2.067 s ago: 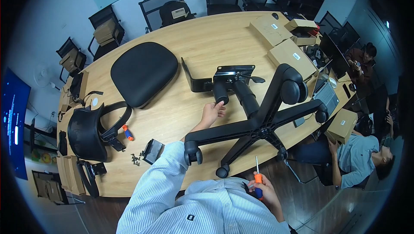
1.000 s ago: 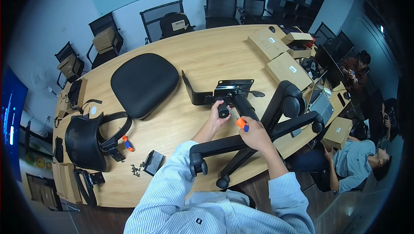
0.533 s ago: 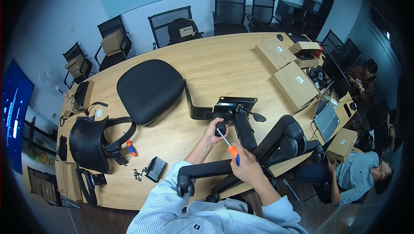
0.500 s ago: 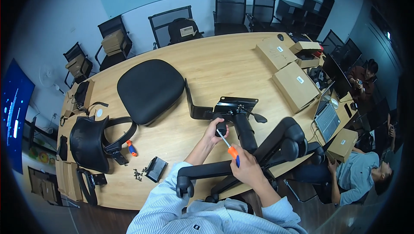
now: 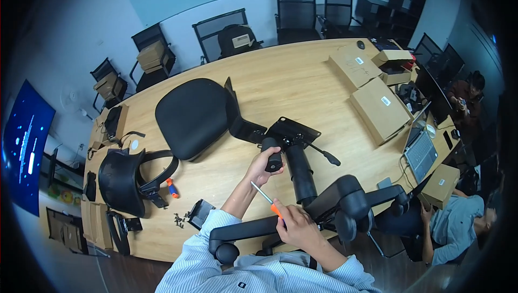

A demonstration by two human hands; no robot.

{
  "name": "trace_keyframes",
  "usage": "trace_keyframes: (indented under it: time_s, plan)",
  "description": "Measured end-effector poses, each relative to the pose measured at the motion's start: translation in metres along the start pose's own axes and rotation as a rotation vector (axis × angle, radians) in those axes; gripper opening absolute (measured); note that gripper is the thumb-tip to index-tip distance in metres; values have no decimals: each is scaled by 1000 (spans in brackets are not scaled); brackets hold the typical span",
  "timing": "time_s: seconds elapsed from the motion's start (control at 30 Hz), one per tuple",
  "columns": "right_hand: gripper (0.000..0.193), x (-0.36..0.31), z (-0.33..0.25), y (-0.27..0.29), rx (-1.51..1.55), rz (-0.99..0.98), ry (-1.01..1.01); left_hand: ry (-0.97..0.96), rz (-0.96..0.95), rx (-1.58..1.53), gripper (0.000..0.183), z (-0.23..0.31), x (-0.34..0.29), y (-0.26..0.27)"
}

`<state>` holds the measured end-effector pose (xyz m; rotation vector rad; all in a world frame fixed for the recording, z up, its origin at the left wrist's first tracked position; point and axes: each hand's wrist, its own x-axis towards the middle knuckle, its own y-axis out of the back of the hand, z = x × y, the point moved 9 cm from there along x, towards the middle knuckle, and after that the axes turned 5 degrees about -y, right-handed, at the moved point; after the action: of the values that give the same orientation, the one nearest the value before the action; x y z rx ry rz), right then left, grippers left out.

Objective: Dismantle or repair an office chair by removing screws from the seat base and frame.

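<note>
The left hand grips a short black cylinder beside the chair base's column, mid-desk. The right hand clasps an orange-handled screwdriver. Bare desk lies far.

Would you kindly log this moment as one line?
left hand: grips black cylindrical knob | right hand: holds orange-handled screwdriver | black chair base: on wooden table
</note>
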<state>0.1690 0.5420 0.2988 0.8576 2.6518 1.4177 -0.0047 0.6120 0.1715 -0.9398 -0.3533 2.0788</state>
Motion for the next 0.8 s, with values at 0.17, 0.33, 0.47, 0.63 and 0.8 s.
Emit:
trace_keyframes:
  time_s: [0.17, 0.33, 0.47, 0.63, 0.8]
  plan:
    - [53, 1, 6, 0, 33, -12, -60, 58, -84, 74, 36, 1, 5, -4]
    - [53, 6, 21, 4, 87, 0, -186, 54, -64, 96, 35, 2, 12, -4]
    - [52, 4, 35, 19, 121, 48, -227, 81, -106, 183, 35, -1, 17, -34]
    - [55, 0, 50, 43, 187, 117, -194, 79, -160, 191, 33, -5, 33, -69]
    - [52, -7, 73, 62, 237, 276, -237, 64, -148, 217, 31, -18, 57, -103]
